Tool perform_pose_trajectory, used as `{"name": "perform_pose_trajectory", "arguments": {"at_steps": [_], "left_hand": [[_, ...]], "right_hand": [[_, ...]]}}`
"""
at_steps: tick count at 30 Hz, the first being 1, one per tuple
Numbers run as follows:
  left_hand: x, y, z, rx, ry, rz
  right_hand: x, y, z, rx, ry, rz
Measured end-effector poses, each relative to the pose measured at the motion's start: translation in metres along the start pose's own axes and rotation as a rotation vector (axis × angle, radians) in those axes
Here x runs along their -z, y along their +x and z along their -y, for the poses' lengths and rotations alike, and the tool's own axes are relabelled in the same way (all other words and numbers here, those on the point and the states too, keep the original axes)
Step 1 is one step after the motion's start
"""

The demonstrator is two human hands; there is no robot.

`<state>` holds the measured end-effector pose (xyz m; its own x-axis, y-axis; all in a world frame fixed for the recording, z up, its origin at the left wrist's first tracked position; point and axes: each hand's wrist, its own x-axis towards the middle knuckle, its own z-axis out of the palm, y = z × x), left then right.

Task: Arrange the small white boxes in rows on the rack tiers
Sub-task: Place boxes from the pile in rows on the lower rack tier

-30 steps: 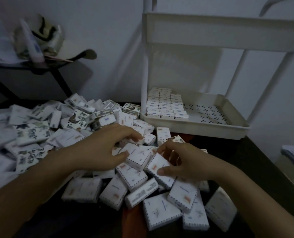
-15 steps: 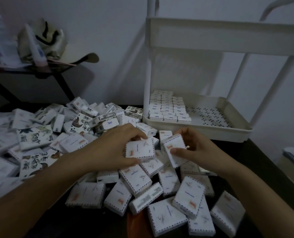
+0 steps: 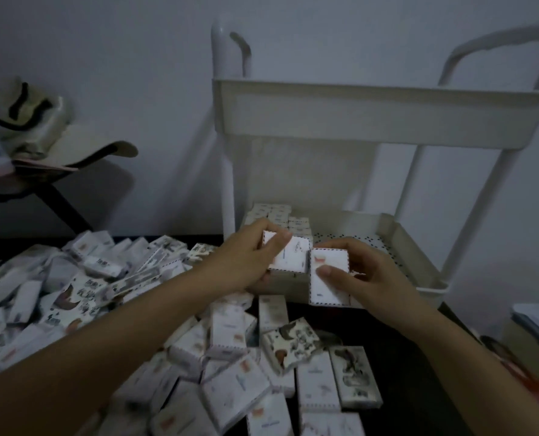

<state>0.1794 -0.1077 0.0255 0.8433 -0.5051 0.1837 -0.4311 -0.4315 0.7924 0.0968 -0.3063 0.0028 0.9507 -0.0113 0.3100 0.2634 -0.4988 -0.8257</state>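
My left hand [image 3: 246, 256] grips a small white box [image 3: 293, 256] with a dashed border, held at the front edge of the rack's lower tier [image 3: 397, 243]. My right hand [image 3: 365, 275] holds a second white box [image 3: 328, 278] right beside it, thumb on its face. Behind my left hand, rows of white boxes [image 3: 280, 215] fill the tier's left side. A big loose pile of white boxes [image 3: 217, 347] covers the dark table in front and to the left.
The white rack has an upper tier [image 3: 381, 118] over the lower one, with thin posts [image 3: 479, 202] on the right. A side stand with a hat and bag [image 3: 25, 121] is at the left. Papers [image 3: 535, 325] lie at the right edge.
Both hands lifted a box each out of the pile and carried them up and forward to the front edge of the lower tier. The view tilted up.
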Motion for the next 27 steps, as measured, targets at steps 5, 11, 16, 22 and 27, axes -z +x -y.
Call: {"name": "perform_pose_trajectory", "arguments": {"at_steps": [5,11,16,22,27], "left_hand": [[-0.008,0.044,0.001,0.214,-0.090,0.166],[-0.006,0.081,0.011,0.309,-0.159,0.175],[-0.012,0.108,0.021,0.236,-0.063,-0.003],[-0.010,0.145,0.018,0.059,0.192,-0.369],[-0.017,0.181,0.027,0.009,0.386,-0.490]], "right_hand": [[0.022,0.050,-0.022,-0.008,-0.209,-0.136],[0.039,0.155,-0.073,-0.148,-0.086,-0.344],[0.019,0.207,-0.112,-0.171,-0.006,-0.412],[-0.002,0.216,-0.137,-0.201,0.021,-0.108],[0.000,0.213,-0.136,-0.214,0.051,0.002]]}}
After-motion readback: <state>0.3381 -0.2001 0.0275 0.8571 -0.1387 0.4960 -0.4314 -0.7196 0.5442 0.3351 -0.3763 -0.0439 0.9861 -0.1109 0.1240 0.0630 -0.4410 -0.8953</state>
